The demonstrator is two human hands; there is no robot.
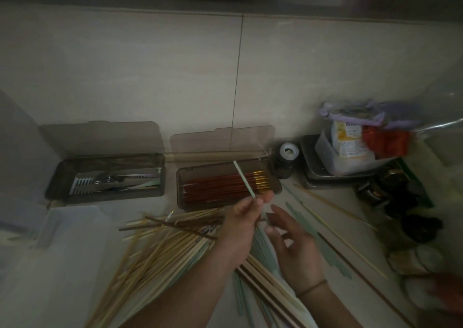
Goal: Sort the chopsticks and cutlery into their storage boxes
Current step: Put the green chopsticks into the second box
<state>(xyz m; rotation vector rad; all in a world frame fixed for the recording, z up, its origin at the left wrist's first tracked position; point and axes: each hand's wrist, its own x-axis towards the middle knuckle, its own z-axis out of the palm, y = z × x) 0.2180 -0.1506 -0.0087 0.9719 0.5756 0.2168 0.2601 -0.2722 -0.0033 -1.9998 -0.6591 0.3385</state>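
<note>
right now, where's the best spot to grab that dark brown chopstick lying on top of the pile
Pinch the dark chopstick near its left end, coming from above. It lies crosswise on top of the pale chopsticks, and that end is clear of the left hand, which covers its right end.

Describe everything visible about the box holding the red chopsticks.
The box with red chopsticks is a long, smoky translucent plastic case lying flat on the counter, right of a matching box of metal cutlery. Its hinged lid stands open against the wall tile. Inside, red chopsticks with gold ends lie lengthwise, side by side, gold ends to the right. The left hand holds a pale green chopstick slanting above it; whether this touches the box is unclear.
</note>
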